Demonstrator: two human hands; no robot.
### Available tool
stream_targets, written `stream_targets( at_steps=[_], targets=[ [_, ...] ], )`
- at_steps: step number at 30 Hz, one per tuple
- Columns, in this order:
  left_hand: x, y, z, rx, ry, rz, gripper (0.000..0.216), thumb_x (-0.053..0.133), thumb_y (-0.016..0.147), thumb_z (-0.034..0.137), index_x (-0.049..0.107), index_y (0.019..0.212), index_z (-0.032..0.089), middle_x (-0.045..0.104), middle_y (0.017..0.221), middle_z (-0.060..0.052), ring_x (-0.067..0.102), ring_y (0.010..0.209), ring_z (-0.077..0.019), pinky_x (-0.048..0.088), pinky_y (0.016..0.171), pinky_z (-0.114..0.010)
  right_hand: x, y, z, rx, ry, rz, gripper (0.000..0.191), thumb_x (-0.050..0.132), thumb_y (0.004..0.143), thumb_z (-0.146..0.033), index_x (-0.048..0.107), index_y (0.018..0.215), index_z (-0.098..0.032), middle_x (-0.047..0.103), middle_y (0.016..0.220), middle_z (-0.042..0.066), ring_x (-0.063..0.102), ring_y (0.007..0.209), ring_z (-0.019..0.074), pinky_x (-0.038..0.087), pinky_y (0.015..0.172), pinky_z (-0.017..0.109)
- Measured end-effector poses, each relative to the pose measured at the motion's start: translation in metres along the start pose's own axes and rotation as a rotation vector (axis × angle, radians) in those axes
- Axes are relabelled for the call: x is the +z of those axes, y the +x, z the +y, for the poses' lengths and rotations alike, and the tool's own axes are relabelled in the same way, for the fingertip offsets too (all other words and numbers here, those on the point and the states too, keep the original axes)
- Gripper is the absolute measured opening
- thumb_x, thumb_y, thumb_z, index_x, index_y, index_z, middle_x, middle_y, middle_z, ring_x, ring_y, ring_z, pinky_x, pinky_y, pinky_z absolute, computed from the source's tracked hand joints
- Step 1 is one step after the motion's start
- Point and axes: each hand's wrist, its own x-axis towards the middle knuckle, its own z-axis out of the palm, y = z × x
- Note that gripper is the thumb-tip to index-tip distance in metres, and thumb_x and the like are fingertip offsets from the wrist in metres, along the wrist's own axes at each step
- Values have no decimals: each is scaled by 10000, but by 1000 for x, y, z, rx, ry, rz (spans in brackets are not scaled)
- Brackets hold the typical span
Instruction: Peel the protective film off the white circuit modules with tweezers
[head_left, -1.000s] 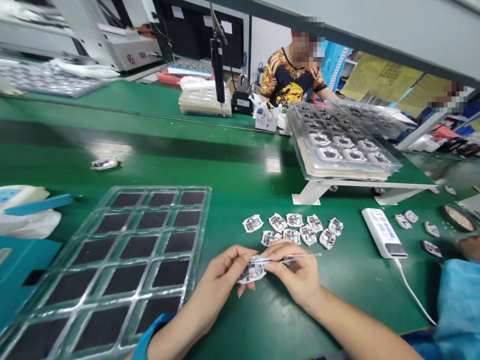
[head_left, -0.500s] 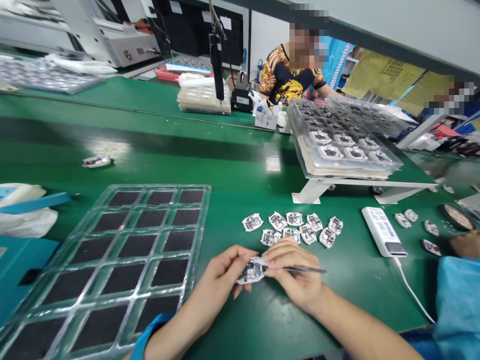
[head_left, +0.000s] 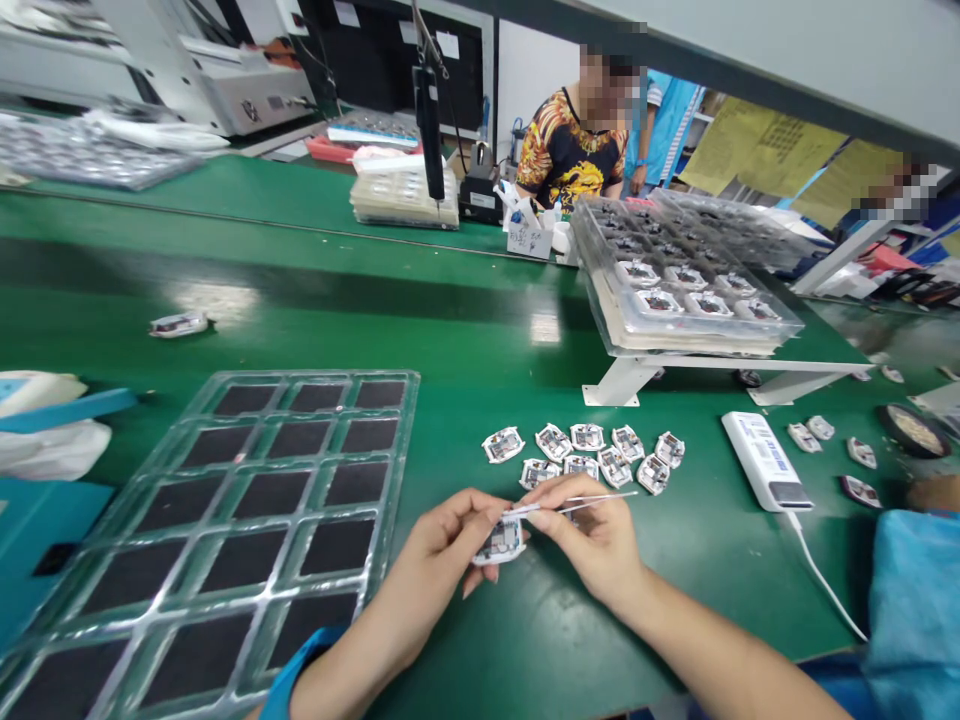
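My left hand (head_left: pixel 457 540) is closed on a small white watch-shaped housing (head_left: pixel 501 541) with a circuit board inside, gripping its left edge between thumb and fingers. Slim metal tweezers (head_left: pixel 600 499) are pinched in my right hand (head_left: pixel 592 530), their far part sticking out to the right. The fingertips of that hand meet the top edge of the housing, so the tweezers' working end is partly hidden. Just beyond my hands lies a group of several similar housings (head_left: pixel 553 442) on the green table (head_left: pixel 450 320).
A clear tray (head_left: pixel 412 420) with black-lined pockets lies at left. Loaded trays (head_left: pixel 697 325) stand on a raised shelf (head_left: pixel 626 378) at right. A white corded device (head_left: pixel 765 465) is nearby. An electric screwdriver (head_left: pixel 429 130) hangs at the back. One person (head_left: pixel 574 150) sits opposite; a blue sleeve (head_left: pixel 911 600) shows at right.
My right hand has turned and its fingers have drawn back a little, with the tweezers now tilted upward and both arms showing. The housing has tipped slightly in my left hand.
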Motion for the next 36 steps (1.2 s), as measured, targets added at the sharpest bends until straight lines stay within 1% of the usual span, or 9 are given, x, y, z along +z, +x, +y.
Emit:
stream_targets(
  at_steps=[4, 10, 16, 18, 21, 24, 27, 33, 36],
  targets=[
    [0, -2, 3, -13, 10, 14, 433, 675, 736, 579, 659, 806, 153, 562, 513, 48, 466, 444, -88, 324, 395, -178, -1, 0, 0, 37, 25, 12, 103, 754, 837, -160, 699, 876, -239, 762, 885, 4, 723, 852, 142, 570, 774, 255],
    [0, -3, 3, -50, 16, 16, 440, 683, 713, 584, 655, 787, 151, 554, 541, 52, 481, 448, -82, 300, 386, -166, -1, 2, 0, -7, 51, -30, 75, 740, 854, -171, 701, 861, -235, 763, 845, 6, 733, 821, 148, 581, 757, 265],
    [-2, -2, 3, -63, 10, -11, 388, 663, 763, 532, 663, 826, 149, 572, 539, 37, 477, 465, -88, 302, 405, -176, -2, 3, -4, -60, -111, -82, 45, 720, 864, -177, 696, 851, -212, 762, 851, 44, 738, 812, 177, 589, 743, 310],
    [-3, -3, 4, -54, -2, -22, 358, 672, 772, 496, 666, 865, 150, 587, 559, 30, 497, 489, -100, 312, 416, -186, -2, 3, -5, -67, -143, -72, 39, 716, 868, -192, 690, 845, -208, 761, 849, 50, 738, 817, 184, 591, 749, 323],
    [-4, -4, 6, -46, -4, -41, 339, 678, 780, 458, 666, 915, 148, 598, 579, 24, 502, 510, -108, 330, 439, -198, -1, 3, -5, -59, -112, -30, 52, 725, 862, -221, 675, 853, -212, 761, 842, 41, 737, 815, 182, 596, 731, 312],
    [-4, -4, 6, -43, 10, -50, 358, 674, 777, 459, 664, 946, 143, 600, 573, 19, 491, 512, -116, 341, 451, -212, 0, 3, -3, -23, -45, 10, 92, 743, 848, -256, 661, 847, -212, 766, 831, 33, 742, 795, 181, 601, 705, 299],
    [-5, -3, 5, -34, 21, -63, 361, 672, 772, 462, 658, 947, 146, 602, 583, 14, 493, 529, -127, 344, 459, -222, 0, 2, -1, -16, -47, 24, 89, 743, 846, -251, 664, 833, -212, 768, 816, 26, 744, 772, 173, 600, 695, 285],
    [-5, -3, 4, -46, 26, -58, 335, 665, 783, 461, 653, 927, 159, 600, 612, 15, 478, 548, -126, 346, 491, -229, 1, 2, -9, -128, -243, -37, 35, 699, 875, -214, 684, 844, -211, 780, 831, 46, 752, 797, 186, 610, 744, 323],
    [-5, -4, 5, -49, -20, -45, 318, 685, 766, 457, 659, 899, 169, 593, 631, 20, 497, 561, -128, 344, 491, -225, 2, 1, -12, -189, -280, -46, 38, 697, 872, -195, 698, 837, -209, 791, 839, 50, 757, 800, 190, 616, 749, 325]
  ],
)
